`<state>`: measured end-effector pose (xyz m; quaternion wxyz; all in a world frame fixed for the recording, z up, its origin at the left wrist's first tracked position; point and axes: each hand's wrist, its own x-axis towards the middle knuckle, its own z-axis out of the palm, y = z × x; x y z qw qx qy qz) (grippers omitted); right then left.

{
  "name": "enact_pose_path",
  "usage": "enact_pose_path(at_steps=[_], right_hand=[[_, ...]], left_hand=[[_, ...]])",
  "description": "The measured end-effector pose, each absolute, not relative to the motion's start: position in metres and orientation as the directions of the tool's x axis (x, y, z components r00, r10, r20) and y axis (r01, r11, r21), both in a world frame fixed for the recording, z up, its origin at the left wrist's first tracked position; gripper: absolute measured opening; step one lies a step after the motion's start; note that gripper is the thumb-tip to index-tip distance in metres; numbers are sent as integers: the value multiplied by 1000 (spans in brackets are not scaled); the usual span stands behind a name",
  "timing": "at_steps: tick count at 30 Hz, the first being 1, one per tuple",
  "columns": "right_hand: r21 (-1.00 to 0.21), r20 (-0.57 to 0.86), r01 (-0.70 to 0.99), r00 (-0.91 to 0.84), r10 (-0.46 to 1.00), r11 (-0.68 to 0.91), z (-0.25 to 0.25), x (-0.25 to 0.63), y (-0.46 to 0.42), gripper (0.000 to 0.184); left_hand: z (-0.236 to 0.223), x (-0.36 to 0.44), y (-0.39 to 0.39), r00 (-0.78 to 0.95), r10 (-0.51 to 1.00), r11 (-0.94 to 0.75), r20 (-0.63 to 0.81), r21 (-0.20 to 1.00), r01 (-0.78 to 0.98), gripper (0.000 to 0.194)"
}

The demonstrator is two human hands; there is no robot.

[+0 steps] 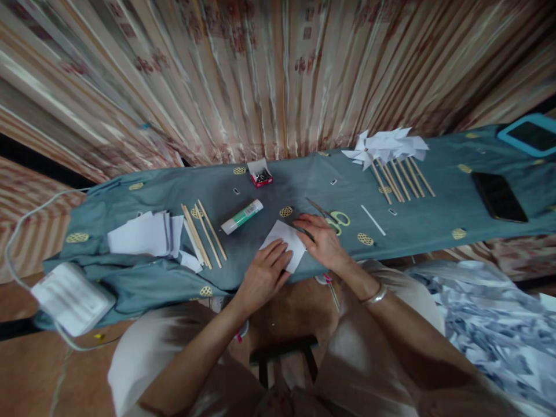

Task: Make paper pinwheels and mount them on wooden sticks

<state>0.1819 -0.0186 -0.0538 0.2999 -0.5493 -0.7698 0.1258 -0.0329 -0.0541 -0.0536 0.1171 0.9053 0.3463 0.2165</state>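
Note:
A small square of white paper (282,234) lies at the table's front edge, turned cornerwise. My left hand (264,269) rests on its lower left part with the fingers stretched flat. Over the right corner, my right hand (320,238) is closed around a thin dark pen-like stick (305,234); its exact kind is hard to make out. Scissors with yellow-green handles (336,221) lie just beyond the right hand. A glue stick (242,216), white and green, is to the upper left of the paper.
At the left are wooden sticks (208,231), white paper sheets (143,234) and a white box with a cable (73,298). Farther back stands a small red box of metal pins (260,175). Paper pinwheels (391,146), a paper strip (373,220) and a phone (499,197) lie right.

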Motion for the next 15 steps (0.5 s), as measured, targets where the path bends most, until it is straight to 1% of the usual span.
enact_pose_path(at_steps=[3, 5, 7, 10, 15], right_hand=[[-411, 284, 791, -361, 888, 453, -51, 169, -14, 37], [-354, 247, 809, -404, 881, 470, -49, 163, -11, 40], [-322, 225, 823, -414, 882, 468, -47, 159, -8, 41], [-329, 227, 822, -408, 884, 464, -46, 159, -5, 41], [-409, 271, 756, -434, 859, 511, -47, 179, -12, 39]], left_hand=[[-52, -35, -51, 652, 724, -685, 224, 346, 642, 46], [-51, -36, -50, 651, 733, -674, 197, 336, 658, 50], [-50, -37, -49, 651, 735, -672, 188, 326, 665, 50], [-49, -39, -48, 648, 741, -666, 179, 327, 671, 50], [-50, -42, -45, 651, 739, -666, 173, 336, 666, 49]])
